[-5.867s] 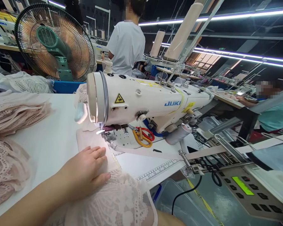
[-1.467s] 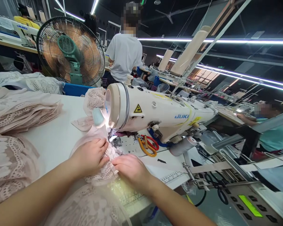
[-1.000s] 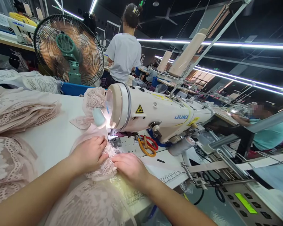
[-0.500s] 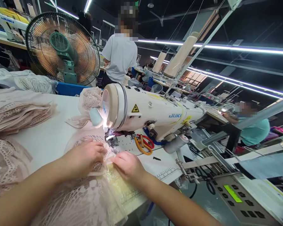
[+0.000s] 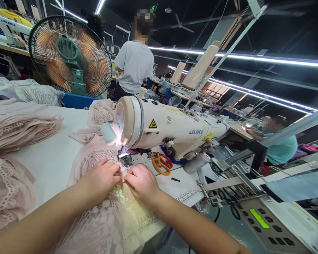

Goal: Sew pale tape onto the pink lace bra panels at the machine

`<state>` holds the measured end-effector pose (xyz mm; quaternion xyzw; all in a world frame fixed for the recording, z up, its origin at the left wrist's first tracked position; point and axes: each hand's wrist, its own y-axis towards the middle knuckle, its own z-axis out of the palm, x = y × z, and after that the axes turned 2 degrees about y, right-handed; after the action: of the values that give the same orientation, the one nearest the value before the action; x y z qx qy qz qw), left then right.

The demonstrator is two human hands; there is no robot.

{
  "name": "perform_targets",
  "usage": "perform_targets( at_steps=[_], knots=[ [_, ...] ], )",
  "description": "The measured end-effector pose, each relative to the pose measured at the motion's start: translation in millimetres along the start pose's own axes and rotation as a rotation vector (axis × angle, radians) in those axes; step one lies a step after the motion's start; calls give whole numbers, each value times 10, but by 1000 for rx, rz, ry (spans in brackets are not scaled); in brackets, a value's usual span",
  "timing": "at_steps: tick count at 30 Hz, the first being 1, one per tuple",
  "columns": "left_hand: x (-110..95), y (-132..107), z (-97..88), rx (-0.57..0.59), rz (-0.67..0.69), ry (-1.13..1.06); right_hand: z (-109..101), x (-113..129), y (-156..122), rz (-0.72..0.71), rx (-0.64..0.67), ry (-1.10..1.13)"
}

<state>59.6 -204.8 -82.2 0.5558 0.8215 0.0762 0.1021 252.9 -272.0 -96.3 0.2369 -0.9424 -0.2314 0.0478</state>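
Note:
A white JUKI sewing machine (image 5: 169, 125) stands on the white table (image 5: 53, 158), its lamp lit over the needle area (image 5: 123, 155). Pale pink lace fabric (image 5: 100, 222) lies under the needle and runs back over the table's front edge. My left hand (image 5: 102, 178) presses on the lace just left of the needle, fingers curled together. My right hand (image 5: 141, 181) rests right beside it, fingers bent and pinching the lace's edge. The two hands nearly touch in front of the presser foot.
Stacks of pink lace pieces (image 5: 13, 130) lie at the left. Orange and red scissors (image 5: 161, 163) sit under the machine arm. A green fan (image 5: 69, 56) stands behind. A control panel (image 5: 265, 222) is at the right. A person in a white shirt (image 5: 134, 70) stands behind, another sits far right.
Since 5.9 s ago my right hand joined the left on the lace. Over the last second both hands have drawn closer together and slid toward the needle, and the lace has spread out behind it.

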Motion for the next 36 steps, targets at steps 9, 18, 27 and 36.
perform_targets(
  at_steps=[9, 18, 27, 36],
  knots=[
    [90, -7, 17, -2, 17, 5, 57, -9, 29, 49, -28, 77],
    [187, 23, 56, 3, -6, 43, 102, -25, -28, 94, -8, 128],
    [223, 75, -125, 121, -70, 87, 99, -6, -8, 90, 6, 137],
    [332, 45, 49, 18, -131, 125, 82, -8, -10, 75, 14, 141]
  ],
)
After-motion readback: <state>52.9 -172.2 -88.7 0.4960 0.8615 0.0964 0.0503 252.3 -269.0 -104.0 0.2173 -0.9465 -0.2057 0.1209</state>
